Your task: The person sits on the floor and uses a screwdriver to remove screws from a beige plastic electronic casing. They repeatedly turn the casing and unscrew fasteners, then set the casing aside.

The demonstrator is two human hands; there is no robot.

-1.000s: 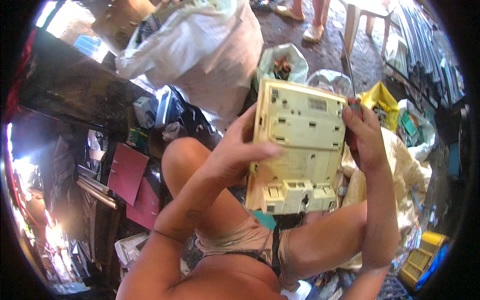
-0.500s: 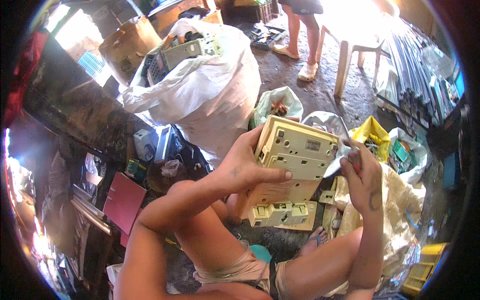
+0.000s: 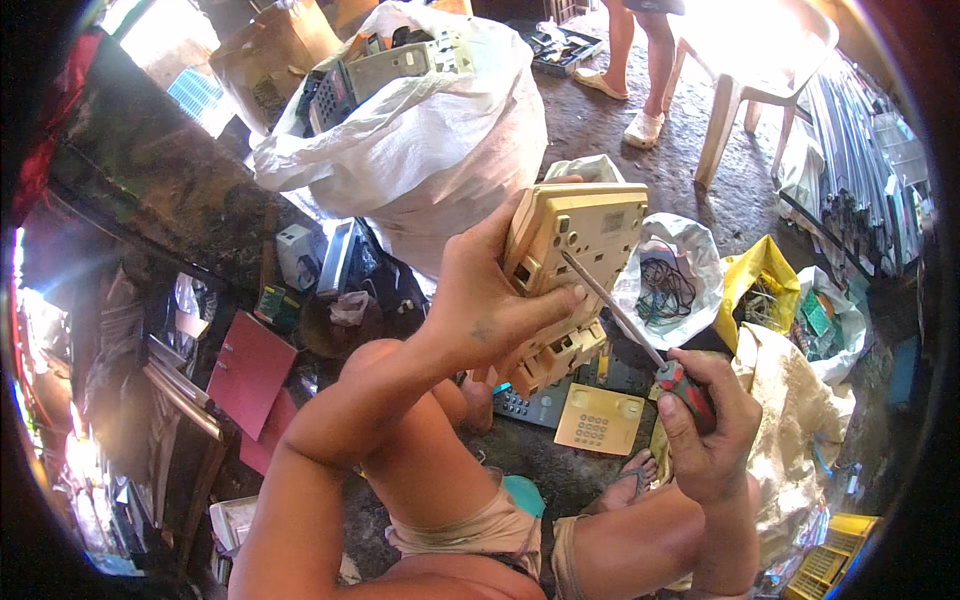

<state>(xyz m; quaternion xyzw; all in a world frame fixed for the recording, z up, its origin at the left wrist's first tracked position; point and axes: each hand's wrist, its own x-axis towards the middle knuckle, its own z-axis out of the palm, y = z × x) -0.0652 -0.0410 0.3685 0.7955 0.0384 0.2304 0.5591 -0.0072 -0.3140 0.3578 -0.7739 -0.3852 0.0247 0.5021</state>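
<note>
My left hand [image 3: 490, 320] grips a cream-coloured desk telephone [image 3: 592, 232] by its left edge, thumb across its underside. The phone is tilted, with its screw holes and a small label facing me. In my right hand [image 3: 712, 420] is a screwdriver [image 3: 628, 322] with a red and grey handle. Its long shaft reaches up to the left, and the tip is at the phone's underside near a hole; whether it sits in one I cannot tell. Below, on the ground, lie a cream phone cover with a keypad [image 3: 598, 418] and a dark keypad phone [image 3: 535, 405].
A big white sack [image 3: 430, 160] full of old devices stands ahead on the left. Ahead right are a white bag of wires [image 3: 665, 280], a yellow bag [image 3: 765, 295] and a bag with green circuit boards [image 3: 830, 330]. Another person's legs [image 3: 655, 60] stand near a plastic chair [image 3: 725, 120].
The phone has tilted, uncovering the keypad cover below it. My right hand has moved down and back, with the screwdriver's shaft now pointing at the phone. The view has shifted slightly.
</note>
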